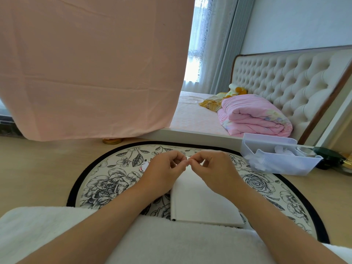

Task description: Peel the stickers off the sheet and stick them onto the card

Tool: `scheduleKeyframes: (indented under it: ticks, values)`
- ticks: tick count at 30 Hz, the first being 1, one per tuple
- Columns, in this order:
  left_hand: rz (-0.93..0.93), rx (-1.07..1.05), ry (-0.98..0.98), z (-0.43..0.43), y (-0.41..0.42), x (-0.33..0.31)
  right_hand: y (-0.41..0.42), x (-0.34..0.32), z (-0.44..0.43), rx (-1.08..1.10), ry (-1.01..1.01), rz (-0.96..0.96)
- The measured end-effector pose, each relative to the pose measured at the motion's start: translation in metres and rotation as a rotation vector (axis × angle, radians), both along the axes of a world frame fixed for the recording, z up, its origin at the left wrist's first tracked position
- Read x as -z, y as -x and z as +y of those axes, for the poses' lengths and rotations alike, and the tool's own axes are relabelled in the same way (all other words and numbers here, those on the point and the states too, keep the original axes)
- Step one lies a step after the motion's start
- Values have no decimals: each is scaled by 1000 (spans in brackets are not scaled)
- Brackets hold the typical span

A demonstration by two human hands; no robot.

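I am pinching a tiny pale scrap (187,164), too small to identify, between the curled fingertips of my left hand (163,169) and right hand (214,168), which are meeting above the far end of the plain white rectangular card (200,203). The card is lying flat on the round black-rimmed floral-print mat (106,181). A small pink-and-white cartoon sticker piece (143,166) is lying just beside my left hand.

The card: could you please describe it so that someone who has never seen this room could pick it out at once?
Find the round floral mat in front of the bed. The card lies on it, partly under the left hand and right hand, which pinch a tiny sticker together. It is the only plain white rectangle on the patterned mat.
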State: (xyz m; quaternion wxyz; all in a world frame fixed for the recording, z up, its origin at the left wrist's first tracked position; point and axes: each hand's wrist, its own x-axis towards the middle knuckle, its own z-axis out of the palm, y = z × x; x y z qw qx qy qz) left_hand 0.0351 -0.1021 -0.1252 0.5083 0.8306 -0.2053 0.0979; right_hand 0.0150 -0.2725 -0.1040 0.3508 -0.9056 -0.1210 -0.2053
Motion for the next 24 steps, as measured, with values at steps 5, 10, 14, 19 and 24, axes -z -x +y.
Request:
scheduleKeyframes:
  ticks: [5,10,14,19,24]
  values:
    - [-10,18,-10,0,0,0,1,-3,0,-31,-103,77]
    - [-6,56,-7,1,-1,0,3,-3,3,-32,-250,224]
    - [16,76,30,1,-1,0,3,-4,6,-58,-331,185]
    - [25,64,53,2,-1,1,2,-4,6,-74,-404,161]
    - [29,59,74,2,-1,2,1,-4,3,-31,-446,193]
